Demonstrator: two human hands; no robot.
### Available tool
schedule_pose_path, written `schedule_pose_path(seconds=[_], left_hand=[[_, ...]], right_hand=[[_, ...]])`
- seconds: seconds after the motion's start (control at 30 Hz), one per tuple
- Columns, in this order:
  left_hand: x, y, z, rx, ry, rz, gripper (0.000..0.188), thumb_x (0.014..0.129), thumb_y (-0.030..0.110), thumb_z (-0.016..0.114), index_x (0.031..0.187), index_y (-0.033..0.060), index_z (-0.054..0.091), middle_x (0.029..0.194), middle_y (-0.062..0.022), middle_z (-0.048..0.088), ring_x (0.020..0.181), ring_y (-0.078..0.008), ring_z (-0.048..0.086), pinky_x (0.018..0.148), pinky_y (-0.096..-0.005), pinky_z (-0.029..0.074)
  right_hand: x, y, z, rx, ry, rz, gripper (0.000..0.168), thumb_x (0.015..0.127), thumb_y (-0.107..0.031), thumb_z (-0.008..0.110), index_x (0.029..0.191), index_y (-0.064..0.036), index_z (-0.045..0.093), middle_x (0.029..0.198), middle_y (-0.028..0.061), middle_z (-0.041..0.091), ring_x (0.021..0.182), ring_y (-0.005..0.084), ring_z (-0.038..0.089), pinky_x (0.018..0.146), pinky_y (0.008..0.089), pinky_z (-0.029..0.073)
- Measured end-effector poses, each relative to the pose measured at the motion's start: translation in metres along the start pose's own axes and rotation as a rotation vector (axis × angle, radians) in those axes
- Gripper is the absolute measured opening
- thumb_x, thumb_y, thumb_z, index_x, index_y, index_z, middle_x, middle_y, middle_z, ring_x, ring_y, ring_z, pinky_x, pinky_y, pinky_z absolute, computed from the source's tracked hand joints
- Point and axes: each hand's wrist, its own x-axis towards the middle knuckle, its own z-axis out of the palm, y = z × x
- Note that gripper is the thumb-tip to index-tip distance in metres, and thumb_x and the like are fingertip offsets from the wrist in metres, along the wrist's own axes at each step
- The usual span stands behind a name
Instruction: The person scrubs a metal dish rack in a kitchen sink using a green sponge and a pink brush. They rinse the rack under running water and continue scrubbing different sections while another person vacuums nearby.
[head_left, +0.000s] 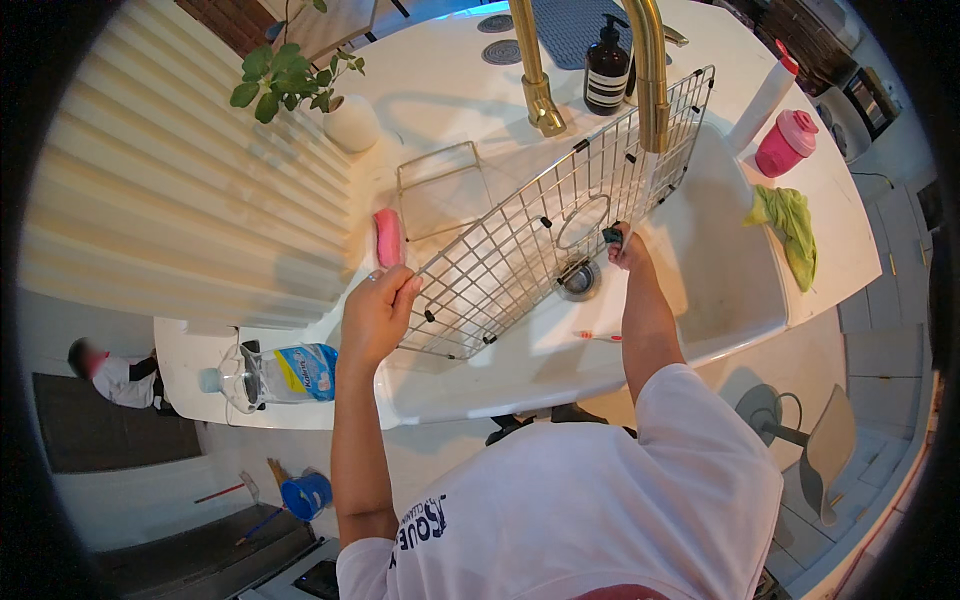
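Note:
A metal wire sink grid (517, 232) with black rubber feet stands tilted up in the white sink (720, 262). My left hand (381, 311) grips its near left corner. In my right hand (628, 247) is a small dark green scouring pad (613, 235), close to the ring in the grid's middle. Water runs down from the brass faucet (654, 127) beside that hand. Below the grid show the round drain (579, 280) and a toothbrush (596, 336), partly hidden by my right forearm.
A pink sponge (388, 238) and a wire rack (439, 169) lie behind the grid. A clear bottle with a blue label (300, 373) lies at left. A soap pump bottle (607, 67), white bottle (763, 97), pink cup (786, 142) and green cloth (791, 229) surround the sink. Another person (124, 375) is far left.

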Motion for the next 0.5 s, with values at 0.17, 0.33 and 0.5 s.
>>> schedule_pose_path(seconds=[0.17,0.33,0.5], left_hand=[[-0.007,-0.001,0.002,0.032,0.029,-0.035,0.016,0.086,0.02,0.055,0.079,0.0053,0.054,0.065,-0.0133,0.053,0.064,-0.0315,0.053,0.056,-0.0392,0.04],[-0.004,0.0,-0.002,-0.004,0.032,0.009,0.017,0.086,0.02,0.055,0.079,0.0054,0.055,0.064,-0.0138,0.053,0.063,-0.0316,0.053,0.056,-0.0391,0.04],[-0.003,-0.007,-0.001,0.008,-0.015,-0.036,0.018,0.088,0.02,0.051,0.082,0.004,0.055,0.069,-0.0135,0.055,0.066,-0.03,0.052,0.059,-0.0357,0.04]], right_hand=[[0.005,0.025,0.035,-0.864,0.626,-0.521,0.036,0.08,-0.036,0.047,0.083,-0.002,0.061,0.073,0.0141,0.061,0.07,0.0272,0.063,0.052,0.0453,0.049],[0.027,0.023,0.023,-0.528,0.531,-0.484,0.031,0.082,-0.034,0.043,0.078,-0.007,0.058,0.064,0.0109,0.057,0.059,0.0247,0.058,0.05,0.0374,0.048],[0.005,0.021,0.031,0.487,0.324,-0.027,0.029,0.081,-0.035,0.045,0.072,-0.009,0.053,0.053,0.0068,0.044,0.05,0.0227,0.045,0.057,0.0371,0.044]])
